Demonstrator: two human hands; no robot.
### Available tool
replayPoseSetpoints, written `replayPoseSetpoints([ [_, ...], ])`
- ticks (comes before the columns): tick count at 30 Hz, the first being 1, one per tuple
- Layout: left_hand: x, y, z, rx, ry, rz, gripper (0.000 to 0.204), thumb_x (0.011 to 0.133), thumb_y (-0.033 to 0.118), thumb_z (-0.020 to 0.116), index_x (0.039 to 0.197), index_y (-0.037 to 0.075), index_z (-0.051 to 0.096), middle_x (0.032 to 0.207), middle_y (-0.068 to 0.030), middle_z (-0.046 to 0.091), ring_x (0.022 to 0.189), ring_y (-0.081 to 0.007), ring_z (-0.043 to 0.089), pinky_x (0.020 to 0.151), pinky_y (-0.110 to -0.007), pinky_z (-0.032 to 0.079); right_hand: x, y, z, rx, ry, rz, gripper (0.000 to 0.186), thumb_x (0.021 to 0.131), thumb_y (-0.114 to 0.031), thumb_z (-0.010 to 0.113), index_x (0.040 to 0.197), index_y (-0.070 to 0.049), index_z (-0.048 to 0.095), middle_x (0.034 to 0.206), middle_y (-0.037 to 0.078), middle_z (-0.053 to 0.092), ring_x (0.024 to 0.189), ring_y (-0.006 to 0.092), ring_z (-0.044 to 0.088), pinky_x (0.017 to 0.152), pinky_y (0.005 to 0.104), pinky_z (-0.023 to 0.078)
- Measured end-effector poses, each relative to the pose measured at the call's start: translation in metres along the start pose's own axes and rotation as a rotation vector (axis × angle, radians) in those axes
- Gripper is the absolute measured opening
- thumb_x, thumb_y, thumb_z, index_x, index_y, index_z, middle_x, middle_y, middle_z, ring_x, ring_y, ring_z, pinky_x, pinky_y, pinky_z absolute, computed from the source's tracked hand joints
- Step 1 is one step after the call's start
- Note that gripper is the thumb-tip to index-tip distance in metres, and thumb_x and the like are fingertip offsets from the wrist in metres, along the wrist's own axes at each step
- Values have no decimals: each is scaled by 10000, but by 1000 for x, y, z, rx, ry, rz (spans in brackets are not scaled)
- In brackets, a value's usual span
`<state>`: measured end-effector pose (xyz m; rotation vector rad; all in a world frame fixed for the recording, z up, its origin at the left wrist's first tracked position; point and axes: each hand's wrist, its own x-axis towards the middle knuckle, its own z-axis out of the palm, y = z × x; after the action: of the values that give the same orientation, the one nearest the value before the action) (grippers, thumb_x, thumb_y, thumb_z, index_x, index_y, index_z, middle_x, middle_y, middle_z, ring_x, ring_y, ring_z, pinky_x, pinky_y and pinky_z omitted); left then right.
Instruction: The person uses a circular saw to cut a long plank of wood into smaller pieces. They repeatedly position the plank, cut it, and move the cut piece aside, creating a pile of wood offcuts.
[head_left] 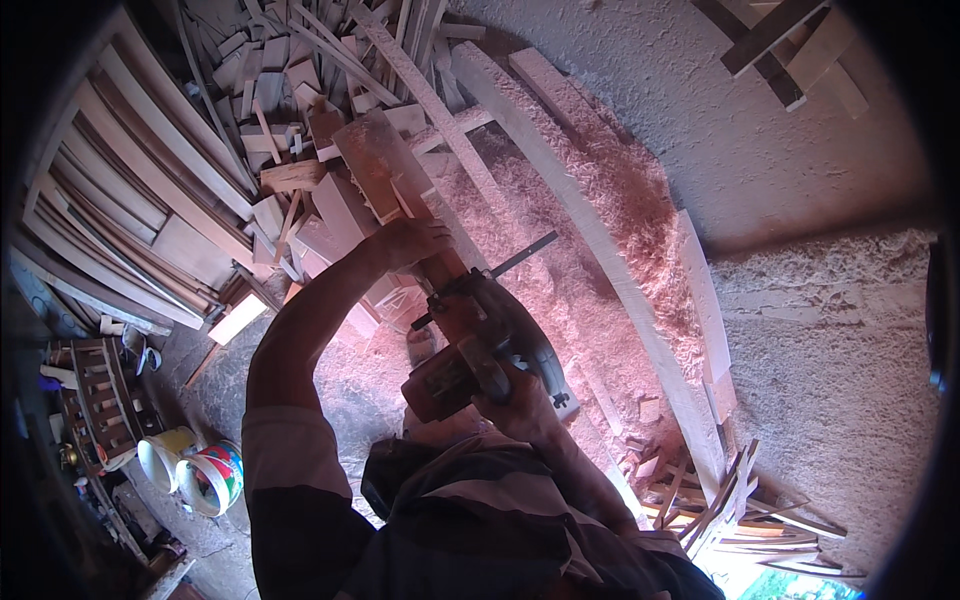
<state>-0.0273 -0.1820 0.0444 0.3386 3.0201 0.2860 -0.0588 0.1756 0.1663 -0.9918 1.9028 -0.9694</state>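
Note:
A circular saw with a dark motor housing and a rounded blade guard is in the middle of the view, over a reddish wooden board. My right hand is closed round the saw's rear handle. A thin metal bar sticks out from the saw's far right side. Just beyond the saw, my left hand lies over the board with its fingers curled down on it, gripping it. The blade and the saw's underside are hidden from me.
Sawdust covers the floor ahead and to the right. A long pale plank crosses it near a rough wall. Offcuts are heaped at the far left, beside stacked curved boards. Two buckets stand at the left.

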Motion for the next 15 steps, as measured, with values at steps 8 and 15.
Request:
replayPoseSetpoints([
  [8,-6,-28,-2,56,28,39,871,553,249,957,1309,117,544,1361,-45,591,1316,-245,551,1058,-363,525,35,-9,11,13,-8,6,551,827,-216,766,1328,-42,618,902,201,739,861,313,749,760,416,562],
  [15,-19,-59,-6,69,-10,-44,919,556,248,953,1356,117,520,1378,-62,587,1340,-262,533,1101,-365,489,63,-22,19,9,-33,20,560,817,-232,777,1323,-50,620,906,197,737,871,319,747,767,434,558],
])
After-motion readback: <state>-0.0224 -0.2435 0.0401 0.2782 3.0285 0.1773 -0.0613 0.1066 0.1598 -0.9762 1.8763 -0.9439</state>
